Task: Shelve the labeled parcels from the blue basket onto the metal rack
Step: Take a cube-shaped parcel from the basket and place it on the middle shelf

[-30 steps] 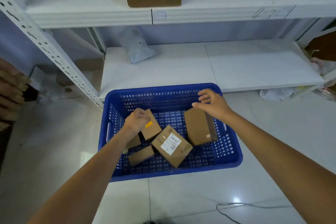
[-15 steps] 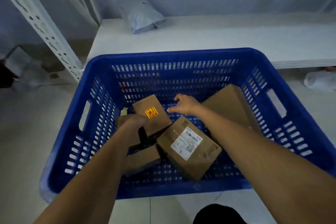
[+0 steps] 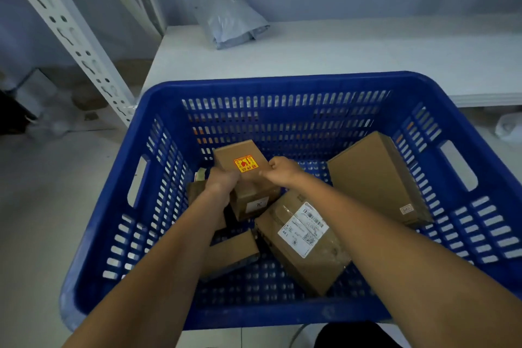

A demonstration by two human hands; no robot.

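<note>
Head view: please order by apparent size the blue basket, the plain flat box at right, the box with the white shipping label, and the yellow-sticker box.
1. blue basket
2. plain flat box
3. white-label box, close to the second
4. yellow-sticker box, partly hidden by both hands

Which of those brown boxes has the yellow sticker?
The small box gripped by both hands, near the basket's middle; the others show only white labels or plain cardboard.
</note>
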